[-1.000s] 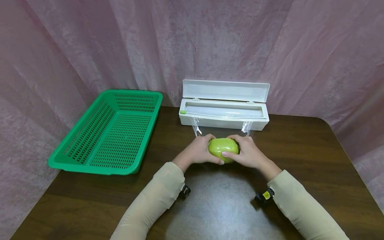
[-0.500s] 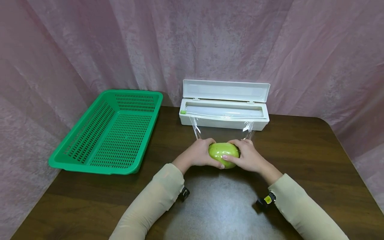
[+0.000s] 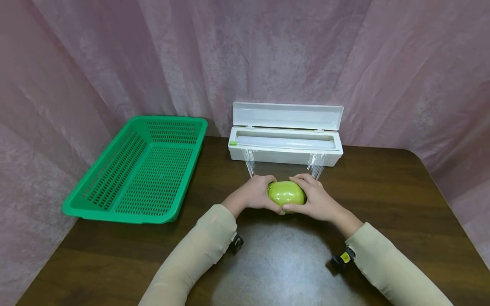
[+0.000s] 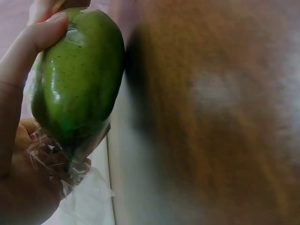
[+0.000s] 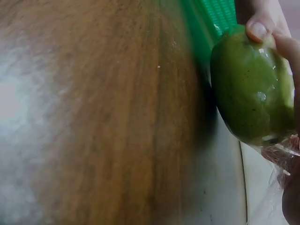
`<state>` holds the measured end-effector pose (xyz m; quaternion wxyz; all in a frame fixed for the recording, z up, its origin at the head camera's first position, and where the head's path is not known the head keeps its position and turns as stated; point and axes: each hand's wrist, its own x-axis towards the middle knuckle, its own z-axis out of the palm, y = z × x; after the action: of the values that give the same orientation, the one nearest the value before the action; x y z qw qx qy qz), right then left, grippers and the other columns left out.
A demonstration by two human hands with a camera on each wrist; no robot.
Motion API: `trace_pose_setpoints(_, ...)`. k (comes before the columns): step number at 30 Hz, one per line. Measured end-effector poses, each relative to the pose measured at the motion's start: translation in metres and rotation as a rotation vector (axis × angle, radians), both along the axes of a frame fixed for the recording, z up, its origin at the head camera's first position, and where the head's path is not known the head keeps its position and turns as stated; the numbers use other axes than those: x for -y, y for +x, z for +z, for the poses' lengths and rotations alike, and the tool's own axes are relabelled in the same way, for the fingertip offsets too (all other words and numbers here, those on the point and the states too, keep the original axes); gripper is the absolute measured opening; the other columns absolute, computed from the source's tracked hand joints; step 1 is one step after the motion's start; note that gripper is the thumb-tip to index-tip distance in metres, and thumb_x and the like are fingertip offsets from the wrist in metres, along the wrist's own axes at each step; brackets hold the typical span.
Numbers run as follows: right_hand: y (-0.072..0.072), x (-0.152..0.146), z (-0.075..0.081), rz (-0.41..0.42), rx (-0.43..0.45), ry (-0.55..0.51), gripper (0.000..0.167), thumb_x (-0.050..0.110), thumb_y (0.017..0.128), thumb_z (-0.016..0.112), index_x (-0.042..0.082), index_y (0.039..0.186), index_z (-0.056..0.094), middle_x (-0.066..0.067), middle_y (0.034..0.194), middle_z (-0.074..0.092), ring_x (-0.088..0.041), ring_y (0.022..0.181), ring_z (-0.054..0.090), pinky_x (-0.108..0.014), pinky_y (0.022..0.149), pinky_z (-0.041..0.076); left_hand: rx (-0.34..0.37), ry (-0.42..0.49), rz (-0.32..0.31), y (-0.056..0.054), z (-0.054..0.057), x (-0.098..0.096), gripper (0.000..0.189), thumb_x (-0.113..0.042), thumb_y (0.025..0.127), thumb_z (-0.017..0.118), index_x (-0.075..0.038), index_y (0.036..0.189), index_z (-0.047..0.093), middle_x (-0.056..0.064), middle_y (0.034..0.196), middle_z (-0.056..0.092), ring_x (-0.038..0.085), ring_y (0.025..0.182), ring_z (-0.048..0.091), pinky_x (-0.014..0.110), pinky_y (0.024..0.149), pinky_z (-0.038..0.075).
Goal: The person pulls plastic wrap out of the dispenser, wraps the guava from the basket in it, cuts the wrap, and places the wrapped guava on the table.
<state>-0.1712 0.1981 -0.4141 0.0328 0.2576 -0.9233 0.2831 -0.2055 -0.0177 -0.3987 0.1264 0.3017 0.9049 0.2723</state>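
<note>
A glossy green mango (image 3: 286,193) is held between both hands over the table, a little in front of the cling film box (image 3: 287,157). My left hand (image 3: 257,193) grips its left end, thumb along the near side. On the opposite end my right hand (image 3: 317,199) does the same, and the two thumbs nearly meet. Clear cling film (image 4: 70,171) covers the mango and is bunched around its end in the left wrist view. From the box, gathered film strands (image 3: 317,165) run to both hands. Some of the fingers are hidden behind the fruit.
The white box's lid (image 3: 288,116) stands up at the back, with the film roll inside and a small green slider (image 3: 233,143) at its left end. A green plastic basket (image 3: 187,187) sits on the left of the brown table (image 3: 402,204). A pink curtain (image 3: 291,51) hangs behind.
Both hands have drawn the mango slightly toward the body, away from the box. The right thumb has shifted lower on the fruit. The film strands have stretched longer.
</note>
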Motion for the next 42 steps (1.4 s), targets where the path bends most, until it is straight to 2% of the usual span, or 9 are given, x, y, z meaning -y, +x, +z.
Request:
trace_pose_setpoints(3,0.003,0.0,-0.001,0.006,-0.018,0.026,0.102,0.057,0.064,0.08,0.006,0.142,0.04,-0.011,0.135,0.041,-0.031,0.119,0.044,-0.054,0.098,0.035,-0.003,-0.02,-0.019,-0.004,0.0,-0.001,0.074,-0.051,0.059,0.083,-0.007,0.113,0.058,-0.003,0.092,0.062,0.008,0.076,0.057,0.019,0.064,0.048)
trace_pose_setpoints(5,0.005,0.0,0.0,0.025,-0.038,0.039,0.106,0.059,0.059,0.083,0.01,0.142,0.039,-0.01,0.135,0.041,-0.029,0.12,0.043,-0.054,0.099,0.034,0.01,-0.024,-0.022,-0.006,0.001,-0.002,0.074,-0.051,0.059,0.083,-0.006,0.113,0.058,-0.003,0.093,0.061,0.008,0.077,0.057,0.019,0.064,0.048)
trace_pose_setpoints(12,0.002,0.001,0.004,0.067,-0.182,0.083,0.085,0.046,0.06,0.086,0.014,0.13,0.05,-0.008,0.126,0.051,-0.023,0.116,0.047,-0.049,0.092,0.033,0.051,-0.009,-0.009,-0.011,0.004,-0.001,0.07,-0.049,0.059,0.084,-0.007,0.109,0.059,-0.003,0.092,0.061,0.01,0.077,0.058,0.021,0.065,0.048)
trace_pose_setpoints(18,-0.004,0.001,0.004,0.063,-0.229,0.092,0.082,0.047,0.058,0.087,0.014,0.125,0.052,-0.005,0.121,0.055,-0.019,0.11,0.051,-0.042,0.085,0.034,0.053,-0.008,-0.006,-0.011,0.005,0.001,0.071,-0.05,0.062,0.082,-0.009,0.114,0.057,-0.003,0.097,0.06,0.01,0.083,0.056,0.022,0.069,0.048)
trace_pose_setpoints(22,-0.006,0.001,0.004,0.057,-0.235,0.099,0.082,0.048,0.058,0.086,0.015,0.125,0.053,-0.004,0.12,0.056,-0.018,0.109,0.051,-0.04,0.084,0.033,0.037,-0.024,0.004,-0.008,0.005,0.001,0.079,-0.052,0.063,0.081,-0.009,0.125,0.055,0.002,0.108,0.053,0.012,0.089,0.053,0.024,0.073,0.047)
trace_pose_setpoints(26,-0.008,0.0,0.005,0.052,-0.238,0.113,0.082,0.05,0.058,0.085,0.015,0.125,0.053,-0.003,0.121,0.057,-0.018,0.109,0.053,-0.04,0.084,0.032,0.036,-0.04,0.031,-0.005,0.006,0.0,0.098,-0.052,0.065,0.079,-0.009,0.144,0.039,0.007,0.12,0.049,0.013,0.093,0.052,0.026,0.077,0.047)
trace_pose_setpoints(31,-0.009,-0.001,0.006,0.042,-0.214,0.123,0.083,0.05,0.059,0.085,0.015,0.126,0.053,-0.003,0.122,0.057,-0.018,0.11,0.053,-0.04,0.086,0.032,-0.045,-0.08,0.039,0.001,0.01,-0.001,0.107,-0.054,0.068,0.077,-0.01,0.151,0.024,0.011,0.133,0.049,0.018,0.107,0.052,0.031,0.086,0.048)
trace_pose_setpoints(36,-0.01,0.0,0.006,0.044,-0.187,0.122,0.081,0.05,0.061,0.084,0.015,0.127,0.053,-0.005,0.122,0.057,-0.019,0.11,0.053,-0.042,0.088,0.032,-0.183,-0.132,-0.002,0.004,0.014,-0.002,0.102,-0.051,0.067,0.079,-0.011,0.148,0.032,0.008,0.137,0.048,0.021,0.119,0.049,0.036,0.096,0.046)
trace_pose_setpoints(42,-0.012,0.001,0.008,0.054,-0.133,0.084,0.08,0.046,0.065,0.084,0.012,0.13,0.052,-0.007,0.121,0.056,-0.023,0.108,0.054,-0.045,0.09,0.044,-0.199,-0.125,-0.058,0.005,0.014,-0.004,0.093,-0.037,0.066,0.085,-0.011,0.142,0.039,0.006,0.136,0.046,0.019,0.117,0.051,0.036,0.098,0.046)
